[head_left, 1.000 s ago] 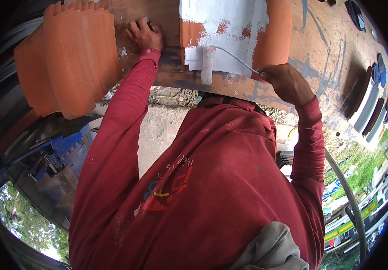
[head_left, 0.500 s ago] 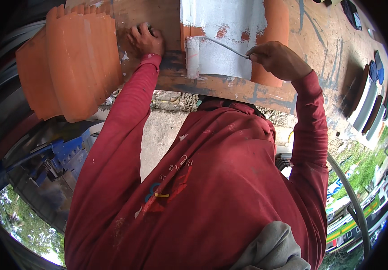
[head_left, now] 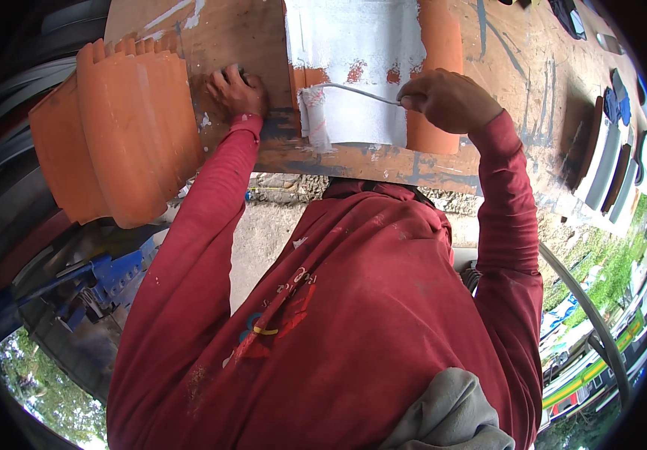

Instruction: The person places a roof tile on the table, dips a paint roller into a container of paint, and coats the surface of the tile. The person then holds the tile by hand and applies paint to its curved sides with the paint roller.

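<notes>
Paint-streaked wooden table (head_left: 248,45) carries an orange roof tile (head_left: 372,71), mostly coated white. Right hand (head_left: 447,97), fingers closed on a paint roller (head_left: 314,116), works the tile's near edge; left hand (head_left: 237,91) presses flat beside it. Orange patches likely need covering next.

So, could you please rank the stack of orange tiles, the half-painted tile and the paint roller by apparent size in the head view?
1. Stack of orange tiles, though its nearness to the camera may flatter it.
2. Half-painted tile.
3. Paint roller, clearly smallest.
</notes>
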Tool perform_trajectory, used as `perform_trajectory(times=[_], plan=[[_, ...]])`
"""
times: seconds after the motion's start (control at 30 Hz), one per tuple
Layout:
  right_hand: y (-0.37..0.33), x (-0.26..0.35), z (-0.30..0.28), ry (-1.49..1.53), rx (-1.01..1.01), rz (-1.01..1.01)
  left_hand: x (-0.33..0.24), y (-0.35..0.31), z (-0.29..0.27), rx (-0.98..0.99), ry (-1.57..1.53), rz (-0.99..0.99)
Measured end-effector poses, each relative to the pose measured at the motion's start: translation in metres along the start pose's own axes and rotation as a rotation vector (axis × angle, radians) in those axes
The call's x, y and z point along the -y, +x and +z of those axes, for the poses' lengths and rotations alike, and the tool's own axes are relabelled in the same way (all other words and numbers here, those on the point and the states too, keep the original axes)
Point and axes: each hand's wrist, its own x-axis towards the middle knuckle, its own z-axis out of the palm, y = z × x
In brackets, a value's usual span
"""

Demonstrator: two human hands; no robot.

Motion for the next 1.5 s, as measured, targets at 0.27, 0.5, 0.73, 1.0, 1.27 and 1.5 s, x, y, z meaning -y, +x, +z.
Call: perform_trajectory(times=[0.27,0.5,0.73,1.0,1.27,1.5], plan=[[-0.017,-0.016,0.000,0.075,0.039,0.057,0.004,-0.001,-0.003,-0.005,0.008,-0.013],[0.005,-0.001,0.026,0.151,-0.006,-0.074,0.005,-0.005,-0.001,0.012,0.011,-0.014],[-0.014,-0.020,0.000,0.090,0.023,0.085,0.003,-0.002,-0.004,-0.011,0.016,-0.013],[0.003,-0.016,0.010,0.065,-0.041,-0.050,-0.001,-0.001,-0.001,0.002,0.009,-0.006],[-0.058,-0.043,-0.069,-0.158,-0.090,0.094,0.005,-0.003,-0.001,-0.003,0.000,-0.015],[-0.054,-0.046,-0.081,-0.169,-0.147,0.029,-0.012,0.004,-0.002,0.034,-0.010,-0.032]])
